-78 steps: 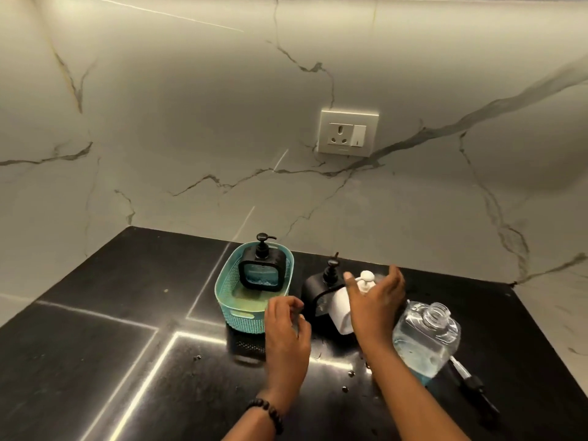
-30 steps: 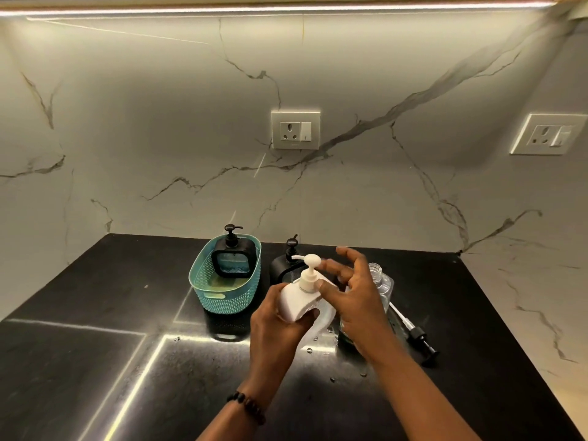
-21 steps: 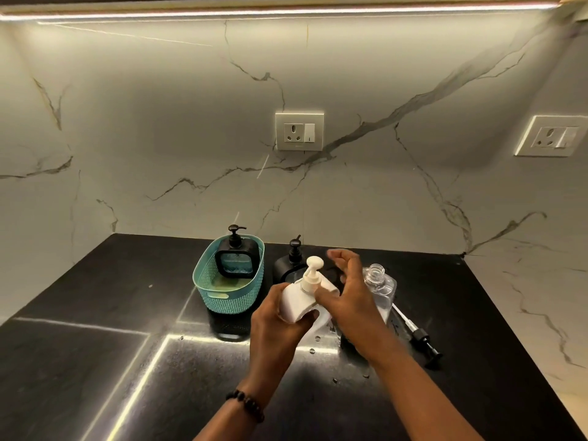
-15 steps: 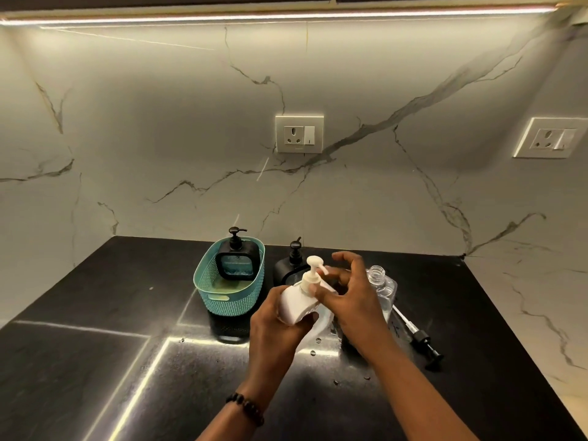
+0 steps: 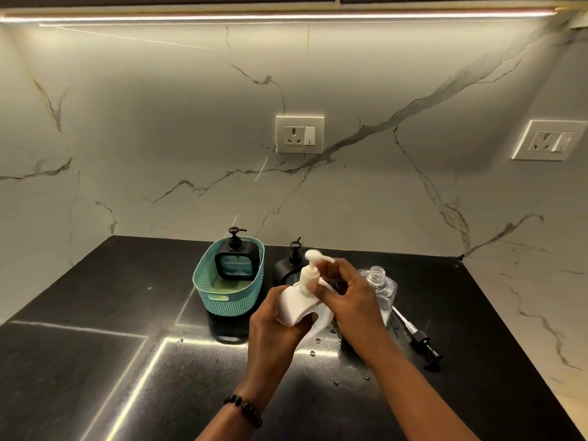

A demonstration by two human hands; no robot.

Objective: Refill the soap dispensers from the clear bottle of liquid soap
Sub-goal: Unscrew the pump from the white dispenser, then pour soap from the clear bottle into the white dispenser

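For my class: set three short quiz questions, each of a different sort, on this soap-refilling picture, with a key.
1. True or false: the clear bottle stands on the counter with its cap on.
2. Which hand holds the body of the white dispenser? A) left hand B) right hand C) neither
3. Fill in: the black dispenser on the left stands inside a teal ____.

Key
1. False: its neck is open, and a black pump lies on the counter beside it.
2. A: the left hand has the body in its grip, while the right hand pinches the pump collar.
3. basket
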